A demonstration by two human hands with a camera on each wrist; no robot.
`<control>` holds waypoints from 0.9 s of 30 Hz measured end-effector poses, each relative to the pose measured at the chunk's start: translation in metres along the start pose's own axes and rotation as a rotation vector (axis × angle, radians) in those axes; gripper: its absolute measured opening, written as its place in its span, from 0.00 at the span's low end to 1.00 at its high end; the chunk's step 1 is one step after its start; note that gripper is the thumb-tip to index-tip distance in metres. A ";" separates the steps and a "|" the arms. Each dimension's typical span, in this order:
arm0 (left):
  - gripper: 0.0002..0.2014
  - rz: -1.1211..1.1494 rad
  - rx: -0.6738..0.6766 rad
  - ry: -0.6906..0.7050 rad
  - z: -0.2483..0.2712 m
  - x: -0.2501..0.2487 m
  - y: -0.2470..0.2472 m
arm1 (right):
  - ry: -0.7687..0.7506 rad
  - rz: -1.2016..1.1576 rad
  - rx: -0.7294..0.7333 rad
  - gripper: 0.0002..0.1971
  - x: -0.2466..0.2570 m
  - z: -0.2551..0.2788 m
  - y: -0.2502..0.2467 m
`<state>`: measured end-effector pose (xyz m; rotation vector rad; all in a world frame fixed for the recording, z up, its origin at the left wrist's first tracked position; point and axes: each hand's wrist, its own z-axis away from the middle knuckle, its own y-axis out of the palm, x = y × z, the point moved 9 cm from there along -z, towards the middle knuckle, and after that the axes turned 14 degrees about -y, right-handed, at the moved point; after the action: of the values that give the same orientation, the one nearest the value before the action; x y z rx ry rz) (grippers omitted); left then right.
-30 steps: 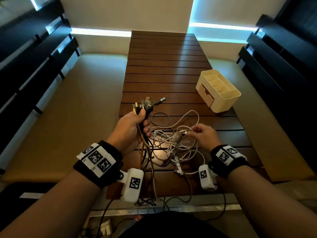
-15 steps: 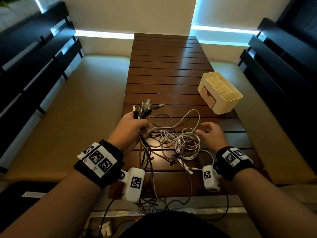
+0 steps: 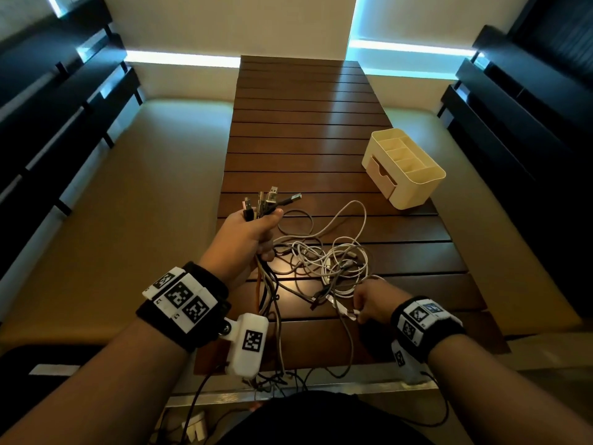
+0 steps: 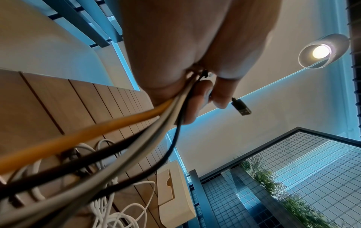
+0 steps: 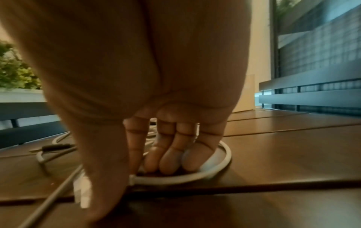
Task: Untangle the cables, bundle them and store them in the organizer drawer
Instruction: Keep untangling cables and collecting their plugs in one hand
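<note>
My left hand (image 3: 256,231) is raised above the table and grips a bunch of cable ends, their USB plugs (image 3: 268,200) sticking up past the fist. In the left wrist view the fingers (image 4: 197,101) wrap orange, black and grey cables (image 4: 136,138). A tangle of white and grey cables (image 3: 324,255) lies on the table to the right of that fist. Near the front edge, my right hand (image 3: 357,311) pinches a white cable plug (image 3: 348,313); its fingertips (image 5: 170,160) press down inside a white cable loop (image 5: 218,168). The cream organizer (image 3: 414,187) stands at the right, its drawer (image 3: 380,175) shut.
The slatted wooden table (image 3: 305,123) runs away from me, with tan cushioned benches (image 3: 128,203) on both sides and dark slatted backrests beyond. Several cables hang over the table's near edge (image 3: 276,374). The organizer also shows in the left wrist view (image 4: 173,200).
My right hand left the right side of the tangle, came back toward the near edge and took hold of a white plug. The left hand kept its grip on the bunch.
</note>
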<state>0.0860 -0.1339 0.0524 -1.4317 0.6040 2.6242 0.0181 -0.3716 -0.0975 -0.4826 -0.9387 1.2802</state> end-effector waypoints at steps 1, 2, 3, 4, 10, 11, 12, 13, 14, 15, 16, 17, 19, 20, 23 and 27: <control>0.07 0.001 -0.002 -0.001 -0.001 0.000 0.001 | -0.006 -0.019 -0.048 0.06 0.001 0.001 -0.004; 0.07 0.000 -0.004 -0.001 -0.001 0.000 0.003 | -0.018 -0.087 -0.125 0.03 0.002 0.002 -0.011; 0.08 -0.001 -0.007 0.000 -0.001 0.000 0.004 | -0.030 -0.199 -0.221 0.01 0.005 0.005 -0.021; 0.08 0.000 -0.010 0.004 -0.002 0.000 0.004 | -0.050 -0.337 -0.332 0.02 0.008 0.009 -0.032; 0.05 0.025 -0.005 0.046 -0.002 -0.002 0.011 | -0.256 -1.065 -0.657 0.04 0.047 0.045 -0.103; 0.03 0.037 -0.002 0.055 -0.002 -0.002 0.012 | -0.292 -1.113 -0.649 0.04 0.054 0.048 -0.108; 0.02 0.049 0.001 0.066 -0.003 -0.002 0.014 | -0.322 -1.148 -0.641 0.04 0.061 0.050 -0.111; 0.02 0.057 0.003 0.075 -0.003 -0.001 0.015 | -0.347 -1.177 -0.634 0.05 0.066 0.051 -0.113; 0.02 0.060 0.004 0.083 -0.004 -0.001 0.016 | -0.368 -1.207 -0.631 0.05 0.071 0.052 -0.114; 0.02 0.060 0.003 0.090 -0.004 -0.001 0.018 | -0.383 -1.240 -0.630 0.06 0.074 0.053 -0.114; 0.03 0.062 0.003 0.096 -0.005 -0.001 0.019 | -0.398 -1.272 -0.627 0.07 0.077 0.054 -0.116; 0.03 0.067 -0.001 0.100 -0.005 0.000 0.020 | -0.414 -1.302 -0.619 0.08 0.081 0.054 -0.117; 0.04 0.080 -0.011 0.111 -0.006 0.001 0.022 | -0.462 -1.339 -0.601 0.09 0.093 0.057 -0.120; 0.04 0.076 -0.017 0.124 -0.006 0.001 0.024 | -0.494 -1.339 -0.596 0.09 0.100 0.059 -0.122; 0.04 0.039 -0.014 0.164 -0.004 0.000 0.037 | -0.553 -1.277 -0.626 0.10 0.120 0.061 -0.129; 0.08 0.017 0.036 0.185 -0.002 0.000 0.051 | -0.575 -1.178 -0.762 0.09 0.127 0.065 -0.143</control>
<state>0.0744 -0.1818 0.0668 -1.6780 0.6800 2.4970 0.0507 -0.3000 0.0885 -0.0408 -1.8237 -0.0825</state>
